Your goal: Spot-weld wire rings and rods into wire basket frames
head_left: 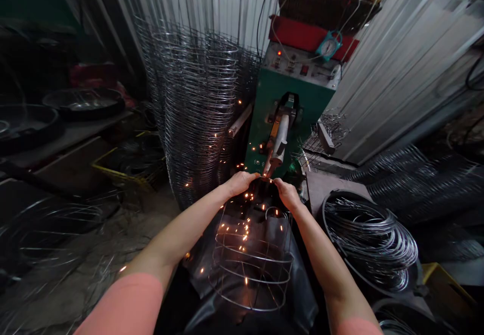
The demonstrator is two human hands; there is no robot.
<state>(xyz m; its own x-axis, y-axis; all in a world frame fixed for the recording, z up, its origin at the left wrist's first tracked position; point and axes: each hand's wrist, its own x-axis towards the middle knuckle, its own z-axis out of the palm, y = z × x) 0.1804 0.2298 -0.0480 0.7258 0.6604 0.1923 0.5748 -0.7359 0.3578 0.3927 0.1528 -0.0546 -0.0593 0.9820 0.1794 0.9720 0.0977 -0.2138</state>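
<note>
Both my hands are at the tip of a green welding machine (pixel 291 98), one on each side of its metal arm (pixel 279 141). My left hand (pixel 242 183) is closed at the fingertips on a thin wire piece beneath the arm. From the other side, my right hand (pixel 286 193) pinches the same wire piece. Orange sparks fly around the contact point and fall downward. Below my hands, a round wire frame (pixel 251 259) with several rings lies over a dark apron (pixel 302 279) on my lap. How the frame joins the held wire is hard to make out.
Tall stacks of wire frames (pixel 200 103) stand left of the machine. At right, a round tub (pixel 327 224) holds many wire rings (pixel 378 234). A yellow crate (pixel 109 170) sits at left. Above the machine is a dark basket (pixel 302 2); corrugated metal sheets (pixel 408 48) form the wall.
</note>
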